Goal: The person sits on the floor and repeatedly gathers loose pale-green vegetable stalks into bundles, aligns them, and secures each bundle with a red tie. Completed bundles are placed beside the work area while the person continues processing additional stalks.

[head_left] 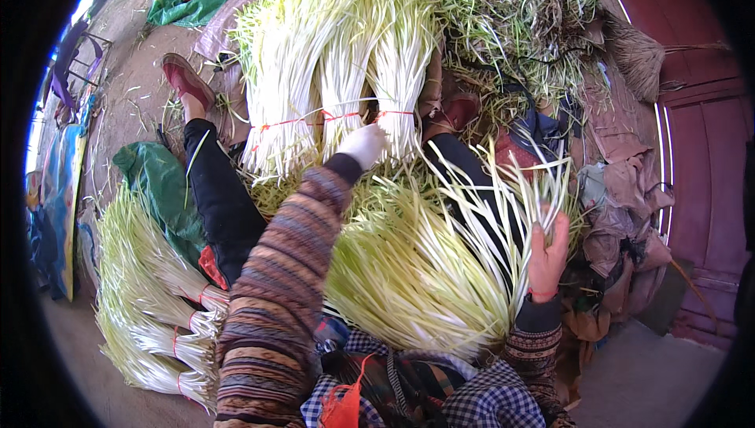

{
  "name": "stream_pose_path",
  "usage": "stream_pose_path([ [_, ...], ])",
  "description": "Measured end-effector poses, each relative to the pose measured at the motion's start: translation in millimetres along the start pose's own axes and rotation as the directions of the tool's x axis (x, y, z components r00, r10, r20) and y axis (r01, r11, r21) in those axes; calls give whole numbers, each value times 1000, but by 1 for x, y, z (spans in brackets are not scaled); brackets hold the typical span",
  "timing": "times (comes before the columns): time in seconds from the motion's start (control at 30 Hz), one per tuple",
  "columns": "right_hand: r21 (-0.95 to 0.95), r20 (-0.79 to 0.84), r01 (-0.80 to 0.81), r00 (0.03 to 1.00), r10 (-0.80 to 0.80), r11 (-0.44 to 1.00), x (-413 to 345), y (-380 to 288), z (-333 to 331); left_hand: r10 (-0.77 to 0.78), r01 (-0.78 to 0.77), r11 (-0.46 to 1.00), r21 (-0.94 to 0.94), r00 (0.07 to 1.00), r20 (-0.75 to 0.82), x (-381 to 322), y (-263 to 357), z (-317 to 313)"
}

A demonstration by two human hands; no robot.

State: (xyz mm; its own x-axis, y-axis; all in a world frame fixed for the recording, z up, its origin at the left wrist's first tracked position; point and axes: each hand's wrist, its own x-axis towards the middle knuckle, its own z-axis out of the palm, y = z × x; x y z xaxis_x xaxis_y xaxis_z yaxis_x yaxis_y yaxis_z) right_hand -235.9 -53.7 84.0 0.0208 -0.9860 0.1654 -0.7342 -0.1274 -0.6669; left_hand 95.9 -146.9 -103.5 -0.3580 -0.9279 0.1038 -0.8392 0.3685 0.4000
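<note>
My left hand [363, 146], in a white glove, reaches to the bases of the tied bundles of pale, chive-like stalks [345, 74] in front of me. Its fingers are mostly hidden, so I cannot tell whether they grip anything. Red ties [339, 116] circle these bundles. My bare right hand [547, 254] is raised at the right, thumb and fingers around several loose white stalks [519, 215]. Across my lap spreads a loose heap of yellow-green stalks [413, 268], its white ends toward the right hand.
More red-tied bundles [153, 322] lie at my left beside a green plastic sheet [162, 192]. Leafy trimmings [501, 9] are piled at the far right, near a straw broom [634, 56]. Crumpled sacks [625, 192] lie before a red door [708, 150]. My legs [227, 204] extend either side.
</note>
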Motion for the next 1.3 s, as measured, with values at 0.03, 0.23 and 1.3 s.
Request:
stream_pose_path([
  [0.03, -108, -65, 34, 997, -41, 994, 1, -6, 0, 36, -43, 994, 101, 996, 76, -18, -7, -15],
  [0.23, -514, 115, 463, 871, -477, 722, 5, -61, -7, -439, 390, 895, 218, 855, 277, -110, 15, -102],
  [1.3, 585, 617, -569, 775, 140, 578, -10, -8, 51, 129, -77, 943, -323, 981, 143, -161, 144, -61],
])
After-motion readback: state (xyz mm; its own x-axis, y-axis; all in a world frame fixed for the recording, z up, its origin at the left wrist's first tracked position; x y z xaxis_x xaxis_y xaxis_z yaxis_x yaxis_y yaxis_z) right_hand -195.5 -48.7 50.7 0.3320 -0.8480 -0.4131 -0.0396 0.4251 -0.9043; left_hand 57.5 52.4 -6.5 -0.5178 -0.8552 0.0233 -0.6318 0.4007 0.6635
